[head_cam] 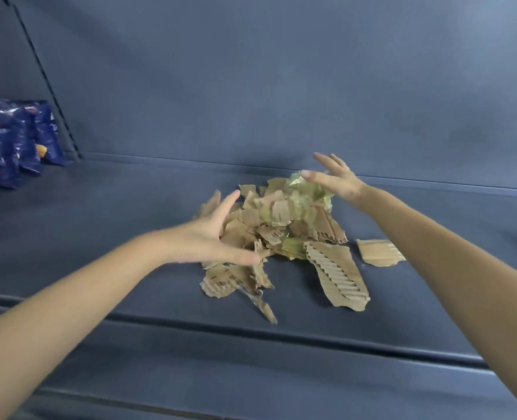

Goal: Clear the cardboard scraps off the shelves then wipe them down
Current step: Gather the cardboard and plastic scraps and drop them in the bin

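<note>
both hands splayed, holding nothing: left hand, right hand flank torn corrugated cardboard heap.

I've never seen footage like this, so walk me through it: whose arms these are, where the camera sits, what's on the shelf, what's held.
No machine here: a person wears one wide-angle camera on the head, looking forward and down, so you see their own bare arms. The left hand and right hand are open, fingers spread, either side of a pile of cardboard scraps on a dark shelf. Crumpled yellowish plastic film sits in the pile; one loose scrap lies apart to its right. Blue packets stand at the far left. Neither hand grips anything.
</note>
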The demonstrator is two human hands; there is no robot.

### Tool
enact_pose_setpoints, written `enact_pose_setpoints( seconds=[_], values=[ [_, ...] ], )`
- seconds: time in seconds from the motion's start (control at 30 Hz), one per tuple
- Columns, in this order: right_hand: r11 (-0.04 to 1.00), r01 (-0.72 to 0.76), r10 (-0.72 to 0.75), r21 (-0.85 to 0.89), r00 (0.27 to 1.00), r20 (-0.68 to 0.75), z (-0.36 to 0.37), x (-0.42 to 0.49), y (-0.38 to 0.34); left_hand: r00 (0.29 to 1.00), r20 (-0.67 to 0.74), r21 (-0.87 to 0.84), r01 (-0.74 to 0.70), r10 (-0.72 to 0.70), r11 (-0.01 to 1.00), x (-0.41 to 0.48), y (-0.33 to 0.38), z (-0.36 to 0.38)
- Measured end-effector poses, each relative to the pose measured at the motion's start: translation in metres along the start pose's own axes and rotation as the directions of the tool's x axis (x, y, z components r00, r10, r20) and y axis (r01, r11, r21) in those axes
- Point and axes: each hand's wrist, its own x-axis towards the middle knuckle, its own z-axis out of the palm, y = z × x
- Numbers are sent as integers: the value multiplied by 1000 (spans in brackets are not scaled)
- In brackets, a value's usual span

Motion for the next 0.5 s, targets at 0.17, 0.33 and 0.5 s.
enact_pose_setpoints(
  seconds=[0.17, 0.33, 0.5],
  values=[
    [1000, 13, -13, 5, 997, 77, 37, 5, 7, 986, -168, 249, 31, 12, 968, 19, -1, 44],
    [992, 27, -32, 124, 999, 43, 46, 2, 9, 922, -379, 202, -1, 79, 979, 61, 10, 48],
    [975, 4, 8, 224, 999, -53, 59, -7, 6, 886, -442, 201, -52, 138, 978, 90, 17, 47]
  ],
)
